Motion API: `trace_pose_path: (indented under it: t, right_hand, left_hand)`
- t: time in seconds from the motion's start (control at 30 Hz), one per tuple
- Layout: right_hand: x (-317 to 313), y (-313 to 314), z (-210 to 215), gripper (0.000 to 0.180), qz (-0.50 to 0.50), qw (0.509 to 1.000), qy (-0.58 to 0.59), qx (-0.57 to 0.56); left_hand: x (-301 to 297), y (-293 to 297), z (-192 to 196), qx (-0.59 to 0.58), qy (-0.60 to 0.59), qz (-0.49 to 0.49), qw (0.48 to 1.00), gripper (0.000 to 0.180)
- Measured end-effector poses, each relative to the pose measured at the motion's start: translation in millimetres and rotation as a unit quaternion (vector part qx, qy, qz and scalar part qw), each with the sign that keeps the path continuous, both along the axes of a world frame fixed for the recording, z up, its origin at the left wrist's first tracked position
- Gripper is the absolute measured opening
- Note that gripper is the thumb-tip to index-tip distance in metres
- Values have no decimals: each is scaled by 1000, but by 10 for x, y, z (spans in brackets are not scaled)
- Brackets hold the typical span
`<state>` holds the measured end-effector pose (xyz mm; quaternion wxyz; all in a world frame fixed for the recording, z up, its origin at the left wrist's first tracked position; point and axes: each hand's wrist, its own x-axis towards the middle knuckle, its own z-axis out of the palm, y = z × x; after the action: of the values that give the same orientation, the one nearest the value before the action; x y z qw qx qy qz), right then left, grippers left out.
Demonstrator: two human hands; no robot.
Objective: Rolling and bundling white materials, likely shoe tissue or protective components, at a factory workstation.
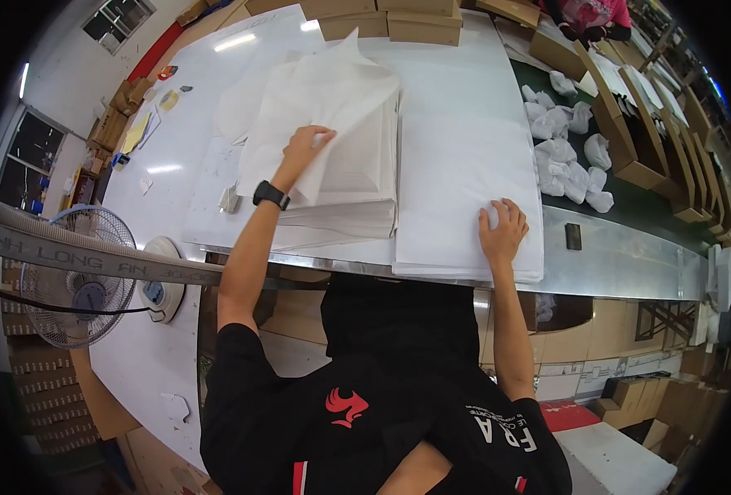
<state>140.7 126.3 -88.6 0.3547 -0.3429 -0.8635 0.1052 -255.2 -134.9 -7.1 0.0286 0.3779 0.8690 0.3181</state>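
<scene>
A thin white sheet of paper (pixel 340 82) is lifted and curled over a tall paper stack (pixel 340 216), its far corner pointing up. My left hand (pixel 303 155), with a dark watch on the wrist, is closed on that sheet near its middle; the fingertips are partly hidden by the paper. To the right lies a flat, neat pile of white paper (pixel 456 177). Resting on this pile's near right part is my right hand (pixel 504 235), fingers apart and slightly bent, holding nothing.
Cardboard boxes (pixel 423 29) line the table's far edge. On the right, white wrapped bundles (pixel 559 157) lie on a green belt beside open cartons (pixel 637 124); a co-worker (pixel 588 16) is beyond. A fan (pixel 81 276) and a grey pipe (pixel 101 254) are at left.
</scene>
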Motion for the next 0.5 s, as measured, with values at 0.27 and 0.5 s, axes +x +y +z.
trace_pose_path:
  t: [0.27, 0.5]
  right_hand:
    - [57, 17, -29, 30, -5, 1000, -6, 4]
    - [73, 5, -11, 30, 1, 1000, 2, 7]
  left_hand:
    - [72, -37, -27, 103, 136, -16, 985, 32]
    - [-1047, -481, 1336, 313, 37, 268, 910, 42]
